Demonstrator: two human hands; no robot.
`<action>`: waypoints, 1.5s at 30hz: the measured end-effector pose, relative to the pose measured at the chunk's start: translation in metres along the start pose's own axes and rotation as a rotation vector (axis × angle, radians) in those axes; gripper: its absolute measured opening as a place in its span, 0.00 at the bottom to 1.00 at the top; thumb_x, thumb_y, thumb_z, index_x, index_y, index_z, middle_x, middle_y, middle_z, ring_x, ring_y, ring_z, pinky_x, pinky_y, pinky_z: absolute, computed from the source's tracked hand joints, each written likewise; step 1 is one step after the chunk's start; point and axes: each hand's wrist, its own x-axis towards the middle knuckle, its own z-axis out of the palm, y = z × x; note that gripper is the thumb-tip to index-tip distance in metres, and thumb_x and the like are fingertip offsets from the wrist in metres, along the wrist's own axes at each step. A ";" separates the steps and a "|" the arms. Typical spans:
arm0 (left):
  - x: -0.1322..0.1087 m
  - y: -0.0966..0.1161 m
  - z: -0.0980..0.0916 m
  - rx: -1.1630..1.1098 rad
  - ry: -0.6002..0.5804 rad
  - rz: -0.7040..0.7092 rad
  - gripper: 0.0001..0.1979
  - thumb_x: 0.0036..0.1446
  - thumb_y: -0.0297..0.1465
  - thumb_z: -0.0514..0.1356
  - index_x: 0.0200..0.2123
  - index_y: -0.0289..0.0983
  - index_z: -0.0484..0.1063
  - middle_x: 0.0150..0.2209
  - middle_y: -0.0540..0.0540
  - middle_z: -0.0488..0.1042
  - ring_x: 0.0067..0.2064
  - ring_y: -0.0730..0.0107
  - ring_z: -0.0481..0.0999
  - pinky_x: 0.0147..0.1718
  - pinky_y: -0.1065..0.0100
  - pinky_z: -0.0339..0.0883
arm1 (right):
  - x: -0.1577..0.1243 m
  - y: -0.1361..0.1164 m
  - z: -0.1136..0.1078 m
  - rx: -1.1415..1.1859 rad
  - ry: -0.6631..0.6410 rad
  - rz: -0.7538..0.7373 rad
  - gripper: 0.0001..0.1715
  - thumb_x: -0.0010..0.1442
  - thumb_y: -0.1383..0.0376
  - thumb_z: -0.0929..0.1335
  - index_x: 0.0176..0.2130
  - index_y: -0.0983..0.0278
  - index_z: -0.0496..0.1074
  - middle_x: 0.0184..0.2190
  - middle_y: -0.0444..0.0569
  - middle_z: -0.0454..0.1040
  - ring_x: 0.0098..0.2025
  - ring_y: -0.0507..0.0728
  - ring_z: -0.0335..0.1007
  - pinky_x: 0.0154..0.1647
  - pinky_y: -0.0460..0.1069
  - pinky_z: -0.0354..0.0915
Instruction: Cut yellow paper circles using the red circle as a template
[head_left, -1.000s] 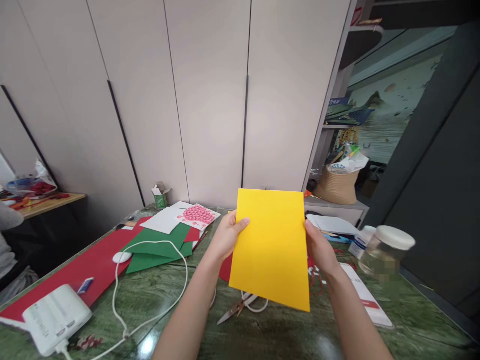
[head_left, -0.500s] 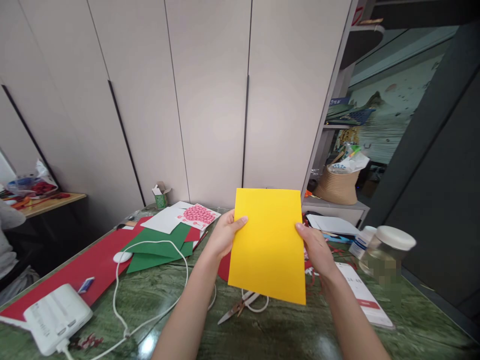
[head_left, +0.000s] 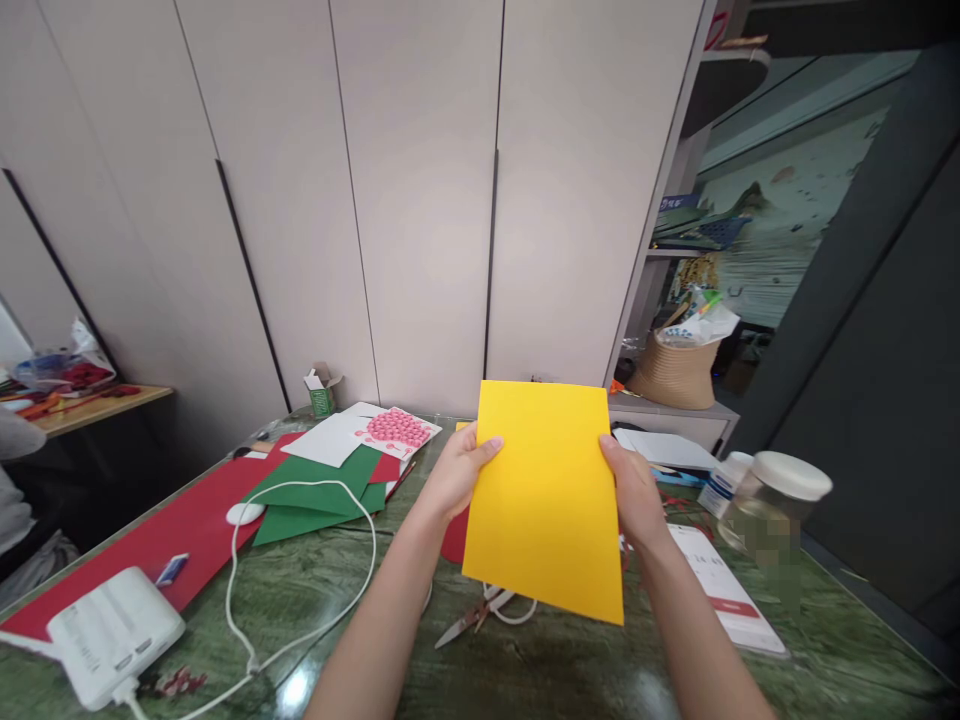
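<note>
A plain yellow sheet of paper is held up over the table, tilted slightly. My left hand grips its left edge, thumb on the front and the other fingers behind it. On the right edge, my right hand pinches the sheet the same way. Below the sheet lies a pair of scissors with white handles, partly covered by the paper. Part of a red piece shows behind the sheet's left side.
Green sheets, a long red sheet and a picture with pink dots lie left. A white power bank trails a looped cable. Rightward are a phone and a lidded jar. Tall cabinet doors stand behind.
Both hands have shifted the yellow sheet slightly right and down. The grip on both edges stays the same, and the things on the table have not moved.
</note>
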 end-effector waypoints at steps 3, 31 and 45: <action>0.000 0.000 0.000 0.002 0.007 -0.004 0.17 0.50 0.29 0.62 0.45 0.33 0.70 0.44 0.39 0.75 0.43 0.58 0.75 0.41 0.63 0.67 | 0.000 0.002 -0.001 -0.011 -0.025 0.016 0.25 0.54 0.49 0.64 0.25 0.67 0.73 0.16 0.46 0.72 0.16 0.52 0.61 0.16 0.46 0.57; 0.002 0.000 0.005 -0.129 -0.091 -0.138 0.15 0.49 0.28 0.63 0.42 0.31 0.71 0.42 0.37 0.76 0.42 0.58 0.76 0.42 0.64 0.68 | -0.008 -0.008 0.003 0.331 -0.112 0.228 0.18 0.51 0.54 0.69 0.32 0.67 0.76 0.28 0.52 0.79 0.24 0.60 0.75 0.25 0.50 0.69; 0.003 0.001 -0.005 0.029 0.028 0.007 0.19 0.47 0.32 0.63 0.44 0.33 0.71 0.41 0.38 0.76 0.42 0.55 0.76 0.40 0.61 0.68 | 0.004 0.006 -0.008 -0.015 -0.217 0.070 0.28 0.54 0.44 0.62 0.30 0.64 0.76 0.28 0.49 0.78 0.31 0.59 0.71 0.31 0.49 0.65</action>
